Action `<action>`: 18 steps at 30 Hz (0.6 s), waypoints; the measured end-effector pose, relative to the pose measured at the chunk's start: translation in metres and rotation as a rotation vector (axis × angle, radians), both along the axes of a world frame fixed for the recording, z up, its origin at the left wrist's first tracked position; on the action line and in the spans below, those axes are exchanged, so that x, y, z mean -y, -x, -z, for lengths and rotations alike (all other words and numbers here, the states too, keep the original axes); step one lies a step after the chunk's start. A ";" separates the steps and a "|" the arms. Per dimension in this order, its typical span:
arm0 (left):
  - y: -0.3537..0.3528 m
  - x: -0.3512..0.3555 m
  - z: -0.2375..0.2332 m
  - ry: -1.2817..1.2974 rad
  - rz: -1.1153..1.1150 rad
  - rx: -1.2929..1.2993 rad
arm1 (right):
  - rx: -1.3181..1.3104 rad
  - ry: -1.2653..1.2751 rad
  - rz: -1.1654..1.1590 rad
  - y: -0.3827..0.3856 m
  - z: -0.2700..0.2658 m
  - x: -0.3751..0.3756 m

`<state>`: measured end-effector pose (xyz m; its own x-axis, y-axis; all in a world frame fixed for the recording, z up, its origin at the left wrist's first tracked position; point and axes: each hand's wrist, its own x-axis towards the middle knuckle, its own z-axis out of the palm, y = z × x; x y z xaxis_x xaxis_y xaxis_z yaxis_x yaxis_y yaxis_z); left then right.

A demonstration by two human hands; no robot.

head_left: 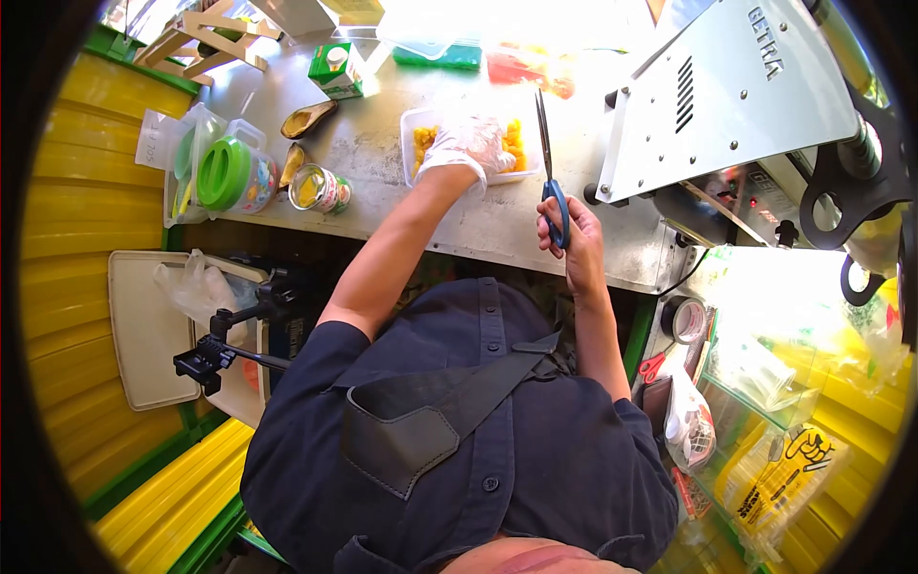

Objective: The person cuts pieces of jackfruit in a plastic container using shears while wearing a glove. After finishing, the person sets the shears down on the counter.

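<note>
My left hand [469, 148], in a clear plastic glove, reaches into a white rectangular tray [408, 120] of yellow-orange chunks [516, 148]. Its fingertips are hidden among the pieces, so I cannot see what they hold. Right of the tray, my bare right hand [572, 237] is closed around the dark blue handles of a pair of scissors [552, 182]. The blades point away from me, above the metal counter. Left of the tray stand an opened can [320, 189] and a green and white carton [336, 71].
A green-lidded jug [225, 175] stands at the counter's left end, near dark-skinned peel pieces [308, 120]. A large metal machine [732, 91] fills the right side. Green and red packs [531, 72] lie at the back. A black clamp arm [229, 344] juts out at lower left.
</note>
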<state>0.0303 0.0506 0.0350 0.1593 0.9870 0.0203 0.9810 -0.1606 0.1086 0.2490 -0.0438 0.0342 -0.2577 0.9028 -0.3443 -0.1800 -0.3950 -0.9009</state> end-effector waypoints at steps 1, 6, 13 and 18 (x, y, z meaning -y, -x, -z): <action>0.000 -0.002 0.008 0.000 0.001 0.001 | -0.002 -0.004 0.001 -0.001 0.000 0.000; 0.009 -0.014 0.028 0.123 -0.059 0.165 | 0.003 -0.007 -0.008 -0.004 -0.002 0.000; 0.042 0.007 0.005 0.301 -0.367 1.116 | 0.111 -0.074 0.020 -0.003 0.009 0.000; 0.059 0.018 0.001 0.329 -0.344 1.625 | 0.192 -0.141 -0.034 0.000 0.016 0.001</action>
